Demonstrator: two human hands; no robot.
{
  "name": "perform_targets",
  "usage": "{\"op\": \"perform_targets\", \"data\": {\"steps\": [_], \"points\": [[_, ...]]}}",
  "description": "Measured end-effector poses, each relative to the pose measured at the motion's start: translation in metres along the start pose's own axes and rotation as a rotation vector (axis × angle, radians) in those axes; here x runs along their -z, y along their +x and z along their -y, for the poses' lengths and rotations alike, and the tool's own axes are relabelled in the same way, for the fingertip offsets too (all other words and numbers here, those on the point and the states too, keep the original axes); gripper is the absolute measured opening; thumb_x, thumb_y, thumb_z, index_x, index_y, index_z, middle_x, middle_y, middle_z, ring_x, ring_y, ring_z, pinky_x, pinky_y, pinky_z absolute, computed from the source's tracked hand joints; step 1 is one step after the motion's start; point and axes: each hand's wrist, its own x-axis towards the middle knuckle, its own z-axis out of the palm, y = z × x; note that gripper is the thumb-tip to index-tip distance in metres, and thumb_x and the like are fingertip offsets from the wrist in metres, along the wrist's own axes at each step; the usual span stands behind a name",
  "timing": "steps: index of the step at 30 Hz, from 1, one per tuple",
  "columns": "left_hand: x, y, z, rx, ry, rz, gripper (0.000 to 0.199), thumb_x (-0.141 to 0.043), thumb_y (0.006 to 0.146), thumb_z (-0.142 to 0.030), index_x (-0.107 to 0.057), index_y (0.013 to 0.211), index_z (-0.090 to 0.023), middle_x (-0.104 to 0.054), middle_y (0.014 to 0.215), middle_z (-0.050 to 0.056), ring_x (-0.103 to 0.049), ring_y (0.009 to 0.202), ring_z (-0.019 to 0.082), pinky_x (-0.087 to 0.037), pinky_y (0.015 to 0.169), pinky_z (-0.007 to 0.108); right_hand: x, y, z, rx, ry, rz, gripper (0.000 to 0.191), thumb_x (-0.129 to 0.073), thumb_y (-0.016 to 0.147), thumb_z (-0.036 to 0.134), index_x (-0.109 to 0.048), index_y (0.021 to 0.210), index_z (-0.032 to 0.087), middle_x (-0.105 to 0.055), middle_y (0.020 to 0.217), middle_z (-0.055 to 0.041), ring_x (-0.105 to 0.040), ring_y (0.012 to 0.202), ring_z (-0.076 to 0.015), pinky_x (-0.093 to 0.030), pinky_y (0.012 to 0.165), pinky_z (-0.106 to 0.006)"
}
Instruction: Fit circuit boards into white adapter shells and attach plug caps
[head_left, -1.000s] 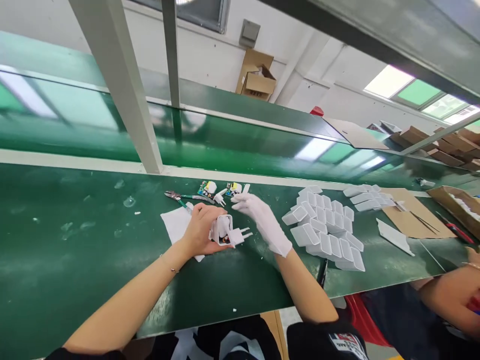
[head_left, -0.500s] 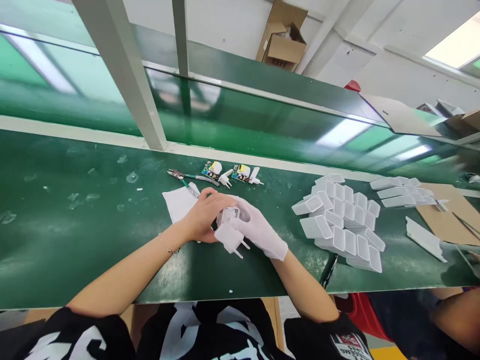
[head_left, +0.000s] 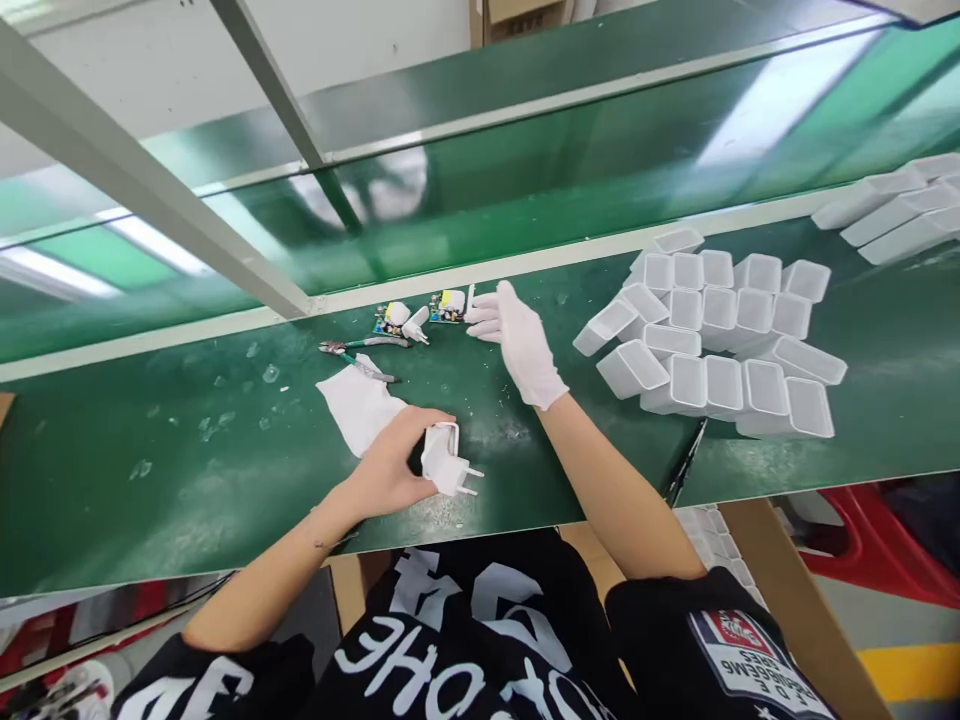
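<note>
My bare left hand [head_left: 394, 465] grips a white power adapter [head_left: 446, 462], its two-pin plug pointing right and its open-topped case against my palm. My right hand [head_left: 521, 350], in a white glove, is open, its fingers stretched left beside a small circuit board [head_left: 448, 306] with yellow and white parts. The gloved fingers partly hide the white plug piece at that board; whether they touch it I cannot tell. A second circuit board [head_left: 391, 318] lies to the left, with its white two-pin plug piece [head_left: 416, 325]. A white cloth [head_left: 358, 410] lies behind my left hand.
Green-handled cutters [head_left: 367, 345] lie partly over the cloth. Several translucent white cases [head_left: 720, 340] stand grouped on the right of the green bench [head_left: 187, 500], with more cases [head_left: 900, 205] farther right. A metal post [head_left: 165, 190] rises at the back left.
My right hand has left the adapter and moved up and away toward the circuit boards. My left hand keeps hold of the adapter. The view has turned and tilted down.
</note>
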Motion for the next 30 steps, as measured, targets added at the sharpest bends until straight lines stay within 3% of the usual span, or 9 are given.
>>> {"op": "perform_targets", "data": {"steps": [3,7,10,12,15,19,23,26,30], "points": [[0.002,-0.002,0.000,-0.006,-0.038,-0.026,0.065,-0.083,0.074,-0.053,-0.057,0.127,-0.023,-0.069,0.118,0.012,-0.066,0.105,0.027,-0.054,0.092,0.042,-0.004,-0.007,-0.001,0.049,0.028,0.062,0.062,-0.049,0.087,0.076,-0.067,0.084,0.017,-0.070,0.076,-0.0045,-0.063,0.065,-0.0116,-0.053,0.066,-0.024],[0.002,-0.005,-0.005,0.053,0.033,0.030,0.054,-0.080,0.077,-0.054,-0.063,0.119,-0.024,-0.072,0.111,0.011,-0.067,0.102,0.028,-0.052,0.093,0.045,-0.006,-0.013,0.001,0.081,0.058,0.109,0.061,-0.050,0.087,0.075,-0.067,0.080,0.017,-0.071,0.078,-0.0050,-0.064,0.067,-0.0115,-0.053,0.067,-0.023],[0.002,-0.005,-0.009,0.044,-0.076,0.016,0.069,-0.082,0.072,-0.060,-0.058,0.126,-0.025,-0.069,0.121,0.012,-0.066,0.110,0.030,-0.052,0.095,0.045,-0.007,-0.015,0.004,0.084,0.062,0.136,0.065,-0.047,0.086,0.079,-0.065,0.076,0.017,-0.070,0.077,-0.0056,-0.064,0.067,-0.0120,-0.053,0.066,-0.023],[0.003,-0.003,-0.011,0.077,-0.090,0.020,0.069,-0.080,0.072,-0.064,-0.058,0.124,-0.024,-0.069,0.121,0.013,-0.066,0.107,0.029,-0.052,0.092,0.044,-0.007,-0.017,0.006,0.076,0.074,0.151,0.067,-0.047,0.085,0.081,-0.066,0.077,0.017,-0.071,0.077,-0.0059,-0.064,0.067,-0.0123,-0.053,0.066,-0.024],[0.005,-0.002,-0.009,0.141,0.016,0.125,0.059,-0.078,0.075,-0.060,-0.062,0.118,-0.023,-0.071,0.115,0.011,-0.066,0.102,0.028,-0.048,0.095,0.045,-0.007,-0.018,0.006,0.022,0.095,0.141,0.069,-0.044,0.085,0.082,-0.066,0.078,0.017,-0.070,0.074,-0.0054,-0.062,0.063,-0.0116,-0.052,0.064,-0.023],[0.004,-0.006,-0.004,0.080,-0.073,0.112,0.073,-0.079,0.069,-0.067,-0.058,0.125,-0.025,-0.069,0.120,0.012,-0.066,0.102,0.029,-0.048,0.088,0.042,-0.006,-0.017,0.006,-0.016,0.130,0.165,0.069,-0.041,0.088,0.081,-0.066,0.078,0.017,-0.070,0.072,-0.0052,-0.062,0.060,-0.0110,-0.052,0.064,-0.022],[0.004,0.000,-0.004,0.065,0.174,0.194,0.053,-0.074,0.081,-0.052,-0.057,0.123,-0.024,-0.071,0.118,0.010,-0.066,0.101,0.026,-0.040,0.095,0.042,-0.005,-0.014,0.010,-0.118,0.140,0.179,0.070,-0.038,0.090,0.079,-0.067,0.082,0.017,-0.071,0.074,-0.0058,-0.063,0.061,-0.0114,-0.051,0.061,-0.021],[0.015,0.013,-0.011,-0.030,0.341,0.110,0.051,-0.073,0.084,-0.038,-0.052,0.129,-0.026,-0.069,0.125,0.009,-0.064,0.111,0.027,-0.035,0.099,0.042,-0.008,-0.018,0.010,-0.220,0.119,0.290,0.072,-0.033,0.092,0.079,-0.068,0.083,0.017,-0.073,0.080,-0.0075,-0.064,0.063,-0.0121,-0.050,0.058,-0.022],[0.029,0.031,-0.010,-0.215,0.485,-0.049,0.051,-0.068,0.084,-0.024,-0.047,0.131,-0.029,-0.068,0.128,0.009,-0.058,0.120,0.028,-0.032,0.098,0.042,-0.016,-0.035,0.002,-0.191,0.119,0.552,0.067,-0.036,0.094,0.075,-0.071,0.099,0.019,-0.075,0.100,-0.0082,-0.069,0.083,-0.0165,-0.054,0.066,-0.026]]}}
